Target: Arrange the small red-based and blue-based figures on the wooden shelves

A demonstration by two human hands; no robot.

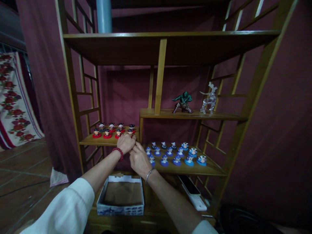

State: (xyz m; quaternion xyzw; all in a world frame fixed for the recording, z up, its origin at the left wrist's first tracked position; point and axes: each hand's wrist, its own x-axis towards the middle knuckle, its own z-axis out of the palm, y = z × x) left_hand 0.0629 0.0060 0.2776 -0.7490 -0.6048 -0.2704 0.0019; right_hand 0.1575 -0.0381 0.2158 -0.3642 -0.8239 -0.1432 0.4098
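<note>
— Where are the hands?
— The left hand (126,143), curled shut, rests at the red figurines (114,130), a row running left to right, faces toward the camera. The right hand (139,159) touches it, its grip unclear, blue figurines (175,154) just to its right.

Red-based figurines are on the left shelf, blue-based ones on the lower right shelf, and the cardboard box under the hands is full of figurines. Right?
Not quite. The head view shows the cardboard box empty, only its brown bottom visible. The rest holds: red-based figurines on the left shelf, blue-based figurines on the lower right shelf, left hand and right hand above the box.
</note>
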